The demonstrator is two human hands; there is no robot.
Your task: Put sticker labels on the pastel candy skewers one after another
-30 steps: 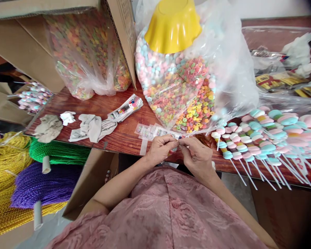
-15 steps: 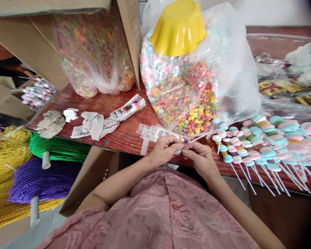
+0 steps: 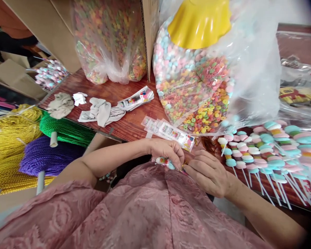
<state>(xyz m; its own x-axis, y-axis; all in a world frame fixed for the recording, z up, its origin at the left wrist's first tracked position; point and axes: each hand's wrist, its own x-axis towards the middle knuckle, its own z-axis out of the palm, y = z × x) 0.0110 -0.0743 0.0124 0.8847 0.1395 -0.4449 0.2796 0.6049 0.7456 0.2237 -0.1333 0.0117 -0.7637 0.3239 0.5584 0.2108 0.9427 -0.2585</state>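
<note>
Just one yellow bowl (image 3: 200, 24) stood toward the far edge of the surface (image 3: 133, 122)! Toward the left end, two crumpled cloths (image 3: 100, 111) and a single white tissue (image 3: 79, 99). Printed wrappers? Two groups (image 3: 171, 133)! Off that end hung one green cord bundle (image 3: 67, 129), one purple (image 3: 54, 155). One wrapped candy stick (image 3: 162, 160) showed by the near edge, while the right end's marshmallow sticks (image 3: 256, 150) overlapped beyond counting!
</note>
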